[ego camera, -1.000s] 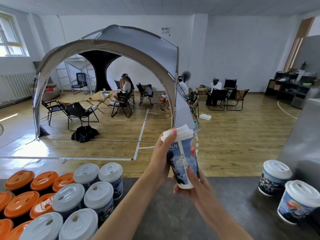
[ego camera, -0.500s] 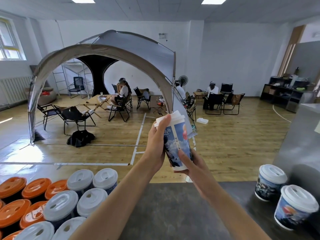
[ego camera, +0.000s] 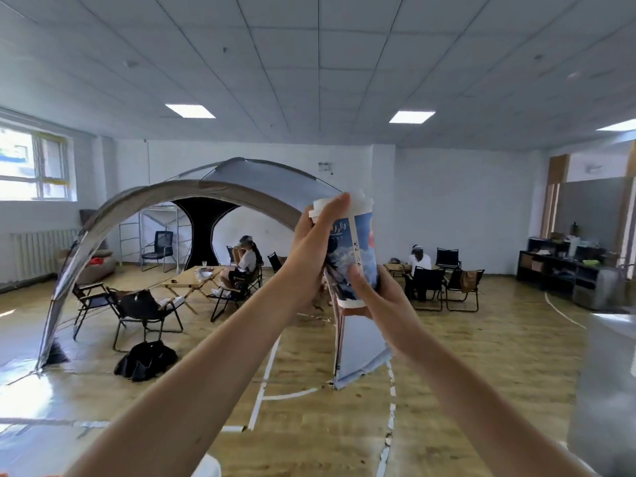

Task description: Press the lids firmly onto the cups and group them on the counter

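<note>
A blue printed paper cup with a white lid is held up in front of me, well above the counter. My left hand grips the cup's left side, its thumb lying over the lid's rim. My right hand holds the cup's lower part and base, thumb on the front. The lid sits slightly tilted on the cup. A white lid edge of another cup shows at the bottom edge; the other cups and the counter are out of frame.
A grey metal surface stands at the right. Beyond are a wooden floor, a large arched tent, folding chairs, a table and seated people, and dark shelves at the far right.
Both hands have lifted the cup higher and the camera has tilted up, so the counter and the groups of lidded cups have dropped out of view.
</note>
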`<move>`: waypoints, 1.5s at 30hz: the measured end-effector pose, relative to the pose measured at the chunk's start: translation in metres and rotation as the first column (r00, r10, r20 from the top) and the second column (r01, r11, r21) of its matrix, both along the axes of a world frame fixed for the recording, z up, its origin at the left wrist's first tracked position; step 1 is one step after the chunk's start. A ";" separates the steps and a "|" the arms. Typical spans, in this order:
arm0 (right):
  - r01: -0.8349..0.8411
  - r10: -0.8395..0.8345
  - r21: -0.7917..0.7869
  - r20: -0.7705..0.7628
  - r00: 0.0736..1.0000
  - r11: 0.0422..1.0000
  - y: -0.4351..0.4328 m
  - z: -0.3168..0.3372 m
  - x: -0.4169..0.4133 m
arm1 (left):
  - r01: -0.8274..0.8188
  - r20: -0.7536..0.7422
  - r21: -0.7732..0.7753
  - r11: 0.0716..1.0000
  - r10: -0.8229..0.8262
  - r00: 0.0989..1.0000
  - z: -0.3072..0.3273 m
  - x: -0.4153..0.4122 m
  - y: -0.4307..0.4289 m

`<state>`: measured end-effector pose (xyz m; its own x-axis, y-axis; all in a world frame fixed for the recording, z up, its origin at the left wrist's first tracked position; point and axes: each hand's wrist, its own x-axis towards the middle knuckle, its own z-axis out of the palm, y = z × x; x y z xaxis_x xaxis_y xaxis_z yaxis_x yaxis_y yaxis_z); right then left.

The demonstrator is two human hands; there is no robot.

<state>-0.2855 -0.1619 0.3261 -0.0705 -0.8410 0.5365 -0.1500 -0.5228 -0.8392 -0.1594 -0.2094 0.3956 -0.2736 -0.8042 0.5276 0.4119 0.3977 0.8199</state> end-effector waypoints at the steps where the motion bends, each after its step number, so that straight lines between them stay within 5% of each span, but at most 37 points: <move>1: -0.008 0.008 -0.003 0.011 1.000 1.000 -0.002 0.006 0.000 | 0.035 0.018 -0.021 0.999 -0.034 0.999 0.008 0.003 0.000; 4: -0.060 0.061 -0.024 0.048 0.997 0.998 -0.006 0.020 0.002 | 0.183 0.069 -0.032 0.983 -0.180 0.981 0.026 0.011 0.005; 14: -0.138 0.139 -0.048 0.022 0.990 0.989 0.002 0.034 0.006 | 0.149 0.043 -0.123 0.981 -0.145 0.988 0.040 0.019 0.006; 21: -0.045 0.046 -0.138 0.004 0.999 0.989 0.012 0.036 0.020 | -0.049 -0.002 -0.088 0.995 0.049 0.999 0.041 0.013 0.012; 27: -0.239 0.256 -0.111 0.182 0.949 0.965 0.018 0.037 0.013 | 0.206 0.077 -0.054 0.977 -0.202 0.976 0.044 0.023 0.022; 33: -0.087 0.105 -0.147 0.115 0.988 0.985 0.017 0.033 0.014 | 0.116 0.028 -0.108 0.987 -0.113 0.993 0.042 0.016 0.022; 38: -0.211 0.236 -0.152 0.171 0.957 0.966 0.021 0.035 0.017 | 0.237 0.054 -0.071 0.969 -0.233 0.971 0.043 0.020 0.031; 42: -0.112 0.136 -0.179 0.129 0.982 0.977 0.022 0.033 0.020 | 0.095 0.007 -0.091 0.991 -0.095 0.995 0.044 0.014 0.027; 45: -0.056 0.081 -0.194 0.121 0.989 0.979 0.025 0.034 0.020 | 0.146 0.034 -0.098 0.984 -0.144 0.989 0.042 0.016 0.025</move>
